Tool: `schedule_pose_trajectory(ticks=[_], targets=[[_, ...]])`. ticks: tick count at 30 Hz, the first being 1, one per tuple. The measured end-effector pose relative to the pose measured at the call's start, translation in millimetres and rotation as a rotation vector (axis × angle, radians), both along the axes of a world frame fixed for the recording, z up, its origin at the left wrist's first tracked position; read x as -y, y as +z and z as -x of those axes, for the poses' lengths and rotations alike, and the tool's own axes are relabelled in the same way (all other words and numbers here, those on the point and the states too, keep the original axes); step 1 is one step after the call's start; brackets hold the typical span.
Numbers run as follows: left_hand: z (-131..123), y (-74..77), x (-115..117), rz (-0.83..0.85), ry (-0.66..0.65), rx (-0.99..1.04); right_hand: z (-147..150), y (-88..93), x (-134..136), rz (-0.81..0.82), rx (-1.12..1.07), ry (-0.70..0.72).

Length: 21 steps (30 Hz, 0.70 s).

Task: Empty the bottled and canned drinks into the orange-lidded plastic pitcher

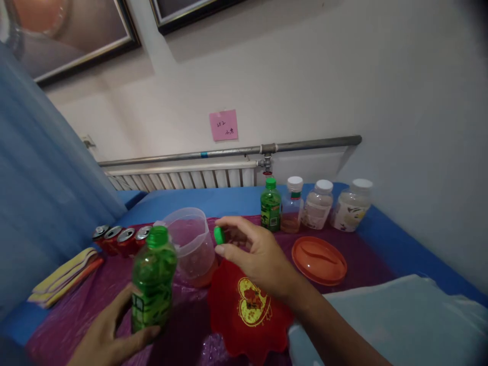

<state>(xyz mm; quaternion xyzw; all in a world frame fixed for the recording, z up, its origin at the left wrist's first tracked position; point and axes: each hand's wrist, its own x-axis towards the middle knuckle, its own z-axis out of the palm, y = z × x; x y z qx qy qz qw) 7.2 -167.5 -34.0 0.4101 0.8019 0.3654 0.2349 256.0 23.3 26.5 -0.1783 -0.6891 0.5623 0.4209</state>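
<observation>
My left hand (109, 330) wraps around the lower part of a green plastic bottle (153, 284) standing upright on the purple table cover, its mouth uncapped. My right hand (253, 251) hovers to the right of the bottle and pinches a small green cap (218, 235) between thumb and forefinger. Just behind the bottle stands a clear plastic measuring jug (190, 244) with a little orange liquid at its bottom. A red cloth (247, 310) with a yellow heart emblem lies under my right wrist.
Several red cans (120, 238) line up at the left by folded yellow cloths (64, 277). An orange lid (319, 260) lies at the right. At the back stand a capped green bottle (270, 206) and three white-capped bottles (318, 203). White plastic (400, 315) covers the near right.
</observation>
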Motion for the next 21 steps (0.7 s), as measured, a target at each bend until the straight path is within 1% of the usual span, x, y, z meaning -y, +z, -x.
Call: schedule_pose_trajectory(ticks=[3, 6, 10, 13, 16, 18, 21], targets=[[-3.3, -11.6, 8.6, 0.019, -0.085, 0.01, -0.3, 4.6, 12.8, 0.001, -0.02, 0.095], [-6.4, -18.3, 9.0, 0.028, -0.153, 0.017, -2.1, 8.4, 19.2, -0.031, -0.019, 0.162], [-7.9, -23.2, 6.3, 0.008, -0.179, 0.057, -3.7, 9.2, 19.0, -0.125, 0.0, 0.122], [-7.6, -26.4, 6.6, -0.005, -0.201, 0.092, -3.6, 8.8, 17.3, -0.151, 0.006, 0.159], [-7.0, -28.6, 7.7, -0.006, -0.188, 0.091, -4.5, 9.1, 16.3, -0.152, 0.037, 0.213], [-8.1, -27.7, 7.5, -0.01, -0.183, 0.085, -5.7, 9.6, 16.0, -0.154, 0.07, 0.213], [-13.3, -21.4, 4.8, -0.024, -0.206, 0.052, -7.1, 10.9, 17.1, -0.169, 0.096, 0.186]])
